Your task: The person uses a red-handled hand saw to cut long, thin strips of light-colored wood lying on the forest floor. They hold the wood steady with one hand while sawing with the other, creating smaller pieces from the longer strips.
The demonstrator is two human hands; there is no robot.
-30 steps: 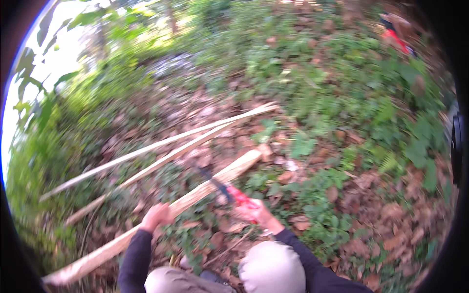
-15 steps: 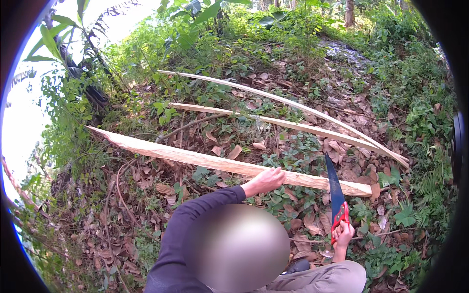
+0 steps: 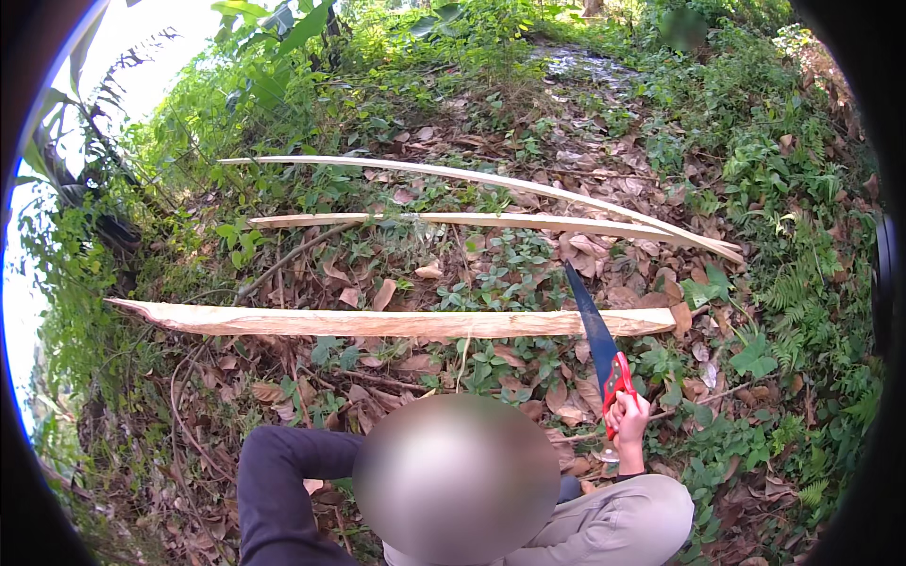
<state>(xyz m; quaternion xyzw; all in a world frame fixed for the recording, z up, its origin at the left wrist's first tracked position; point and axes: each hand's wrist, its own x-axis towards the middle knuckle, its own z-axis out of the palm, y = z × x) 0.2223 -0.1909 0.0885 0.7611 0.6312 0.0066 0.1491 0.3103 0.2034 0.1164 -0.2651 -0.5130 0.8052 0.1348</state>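
Observation:
My right hand [image 3: 627, 417] is closed around the red handle [image 3: 618, 382] of a handsaw. Its dark blade [image 3: 593, 325] points up and away, crossing in front of the right part of a long pale plank [image 3: 396, 324]. Whether blade and wood touch, I cannot tell. The plank lies crosswise over the leaf litter, with a tapering, pointed left end and a squarer right end. My left arm [image 3: 293, 462] is bent inward in a dark sleeve; a blurred oval [image 3: 458, 476] hides the hand.
Beyond the plank lie two longer, thinner wooden strips [image 3: 453, 219], meeting near their right ends. A brown branch [image 3: 302, 250] runs under the nearer strip. Dry leaves, low plants and ferns [image 3: 797, 311] cover the ground. My bent knee [image 3: 642, 514] is at lower right.
My left hand has let go of the plank and drawn back behind the blurred oval. The view has shifted and turned, so the plank appears lower left and more level. The saw stays in my right hand.

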